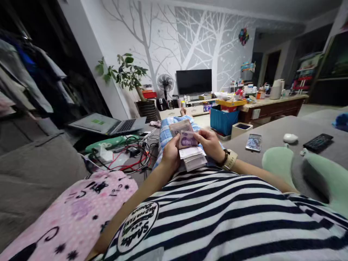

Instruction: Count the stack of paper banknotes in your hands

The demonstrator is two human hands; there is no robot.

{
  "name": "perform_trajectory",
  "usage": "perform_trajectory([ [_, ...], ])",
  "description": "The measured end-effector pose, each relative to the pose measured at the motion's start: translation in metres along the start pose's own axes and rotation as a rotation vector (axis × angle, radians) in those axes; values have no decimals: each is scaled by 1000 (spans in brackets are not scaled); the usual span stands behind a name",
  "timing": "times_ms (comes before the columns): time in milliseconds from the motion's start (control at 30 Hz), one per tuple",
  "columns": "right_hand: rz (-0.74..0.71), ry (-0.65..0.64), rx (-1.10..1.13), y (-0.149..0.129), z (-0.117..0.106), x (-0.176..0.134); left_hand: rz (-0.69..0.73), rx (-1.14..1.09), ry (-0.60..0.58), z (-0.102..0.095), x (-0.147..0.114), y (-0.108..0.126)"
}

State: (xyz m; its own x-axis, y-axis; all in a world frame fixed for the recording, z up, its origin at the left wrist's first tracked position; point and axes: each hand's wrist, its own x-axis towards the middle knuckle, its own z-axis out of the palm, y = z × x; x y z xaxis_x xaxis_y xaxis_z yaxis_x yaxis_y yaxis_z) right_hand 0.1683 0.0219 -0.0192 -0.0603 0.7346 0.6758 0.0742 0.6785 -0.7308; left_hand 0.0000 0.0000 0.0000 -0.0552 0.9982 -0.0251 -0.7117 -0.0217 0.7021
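My left hand (172, 154) is closed around a stack of banknotes (179, 127), its thumb lying on the near side. A purple banknote (188, 140) with a portrait stands at the front of the stack. Thumb and fingers of my right hand (210, 143) pinch the right edge of this purple note. Just below both hands, a sheaf of white paper slips (192, 157) fans out toward my striped shirt (217, 203). Whether the slips rest on my lap or hang from my left hand, I cannot tell. A watch (230, 159) with a pale strap is on my right wrist.
Left of my legs lie an open laptop (108, 124), tangled cables (136, 154) and a pink blanket (89, 206). On the sofa at right are a phone (253, 142), a white mouse (290, 138), a black remote (318, 143) and a pale green neck-pillow-like object (278, 163). A blue bin (223, 121) stands beyond.
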Motion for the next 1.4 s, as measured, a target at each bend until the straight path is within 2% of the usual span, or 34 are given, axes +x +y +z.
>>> perform_trajectory([
  [133,-41,-19,14,-1,-2,-2,7,29,-41,-13,15,-3],
  [233,-51,-45,47,-3,-3,-3,21,94,-114,-23,24,-4],
  [400,-29,-74,112,-7,-1,-5,32,143,-183,-31,26,-3],
  [1067,-49,-89,160,-12,-2,-6,106,273,-205,-34,25,0],
  [1233,-59,-100,173,-10,-3,-7,32,160,-217,-31,23,-3],
  [1400,-49,-125,192,-8,-2,-6,59,92,-179,-27,23,-5],
])
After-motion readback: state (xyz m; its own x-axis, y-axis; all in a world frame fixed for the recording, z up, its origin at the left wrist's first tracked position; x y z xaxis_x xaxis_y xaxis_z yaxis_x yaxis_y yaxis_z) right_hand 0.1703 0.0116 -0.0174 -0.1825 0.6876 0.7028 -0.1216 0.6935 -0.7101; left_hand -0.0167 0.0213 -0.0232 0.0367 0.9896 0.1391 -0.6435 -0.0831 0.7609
